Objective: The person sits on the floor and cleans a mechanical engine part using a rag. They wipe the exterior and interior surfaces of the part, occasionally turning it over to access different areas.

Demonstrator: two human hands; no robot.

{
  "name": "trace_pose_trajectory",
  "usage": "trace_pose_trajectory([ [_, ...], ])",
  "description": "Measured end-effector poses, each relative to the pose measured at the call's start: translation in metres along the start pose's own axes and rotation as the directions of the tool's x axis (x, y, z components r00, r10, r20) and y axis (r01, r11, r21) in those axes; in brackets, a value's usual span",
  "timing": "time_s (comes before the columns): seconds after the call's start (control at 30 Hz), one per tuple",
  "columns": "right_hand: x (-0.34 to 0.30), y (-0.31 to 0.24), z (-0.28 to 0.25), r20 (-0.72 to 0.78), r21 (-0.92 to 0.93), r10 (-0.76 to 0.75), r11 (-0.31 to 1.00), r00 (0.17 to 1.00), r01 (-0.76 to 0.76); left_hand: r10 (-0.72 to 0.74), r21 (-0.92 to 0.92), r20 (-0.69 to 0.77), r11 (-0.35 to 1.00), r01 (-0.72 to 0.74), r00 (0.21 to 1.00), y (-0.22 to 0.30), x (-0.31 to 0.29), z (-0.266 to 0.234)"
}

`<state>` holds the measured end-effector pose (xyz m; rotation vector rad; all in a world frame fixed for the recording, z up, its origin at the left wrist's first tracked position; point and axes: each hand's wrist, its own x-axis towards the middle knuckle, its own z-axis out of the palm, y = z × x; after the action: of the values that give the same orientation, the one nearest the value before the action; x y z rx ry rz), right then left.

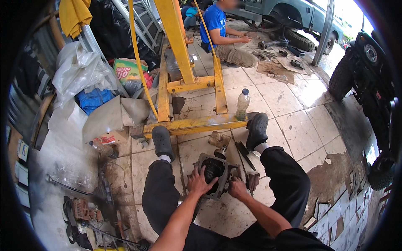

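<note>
A metal gearbox housing (222,184) stands on the tiled floor between my legs, with dark ribbed gears (212,168) showing in its open top. My left hand (201,183) lies over the near left part of that opening, fingers spread and touching the housing. Close against the housing's right side, my right hand (238,188) is closed; what its fingers hold is hidden. A rusty metal part (253,182) lies just right of that hand. At the far end of the housing a shaft (220,153) sticks out beside a dirty flat piece (219,139).
Beyond my feet stands a yellow steel hoist frame (197,128), with a plastic bottle (242,104) at its base. A long dark strip (245,155) lies near my right shoe. Scrap parts (83,209) lie at left. A person in blue (215,27) sits ahead near a raised vehicle (289,14).
</note>
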<state>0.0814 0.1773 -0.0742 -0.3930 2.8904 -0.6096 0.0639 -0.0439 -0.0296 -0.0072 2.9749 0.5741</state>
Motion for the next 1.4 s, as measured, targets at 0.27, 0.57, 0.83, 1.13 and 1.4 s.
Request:
trace_pose_trajectory([
  [0.27,0.026,-0.006,-0.142,0.452,0.158,0.229,0.931,0.862,-0.330,0.087,-0.107,-0.226,0.988,-0.113,0.970,0.015,0.001,-0.012],
  [0.57,0.004,-0.002,-0.188,0.368,0.588,0.120,0.738,0.922,-0.331,0.464,-0.408,-0.197,0.762,-0.503,0.863,0.092,-0.010,-0.043],
  [0.83,-0.016,-0.006,-0.183,0.341,0.910,-0.018,0.255,0.940,-0.326,0.039,-0.882,-0.067,0.465,-0.077,0.997,0.094,-0.012,-0.019],
  [1.13,-0.018,-0.014,-0.168,0.168,0.944,0.097,0.269,0.981,-0.188,0.148,-0.877,0.467,0.207,0.434,0.872,0.116,-0.026,-0.083],
  [1.4,-0.010,-0.001,-0.146,0.334,0.871,0.037,0.371,0.942,-0.323,0.186,-0.917,0.339,0.283,0.281,0.922,0.115,-0.012,-0.077],
])
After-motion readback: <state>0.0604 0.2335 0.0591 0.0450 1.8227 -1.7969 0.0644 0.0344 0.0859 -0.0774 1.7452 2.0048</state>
